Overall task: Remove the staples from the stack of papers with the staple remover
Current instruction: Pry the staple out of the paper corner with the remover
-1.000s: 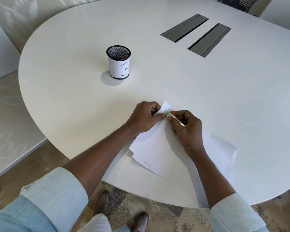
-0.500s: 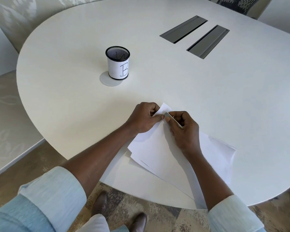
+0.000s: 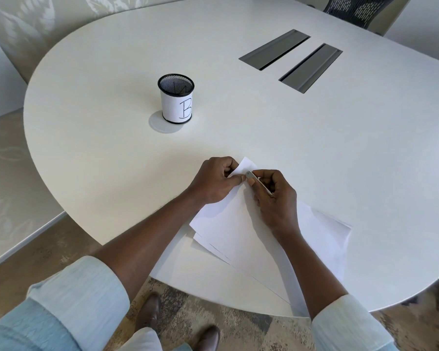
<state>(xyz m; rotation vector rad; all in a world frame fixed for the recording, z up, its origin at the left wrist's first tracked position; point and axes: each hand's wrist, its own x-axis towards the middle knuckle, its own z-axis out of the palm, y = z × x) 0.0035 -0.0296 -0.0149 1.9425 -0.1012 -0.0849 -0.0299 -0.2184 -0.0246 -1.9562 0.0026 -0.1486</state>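
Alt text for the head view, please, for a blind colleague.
Left hand pinches the far corner of the papers while the right hand holds a staple remover against it. A mesh cup marked B stands farther back on the white table.

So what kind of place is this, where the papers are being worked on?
Most likely an office meeting room: a large rounded white table with two grey cable hatches set into it, a mesh-backed office chair at its far side, and a mesh pen cup marked B.
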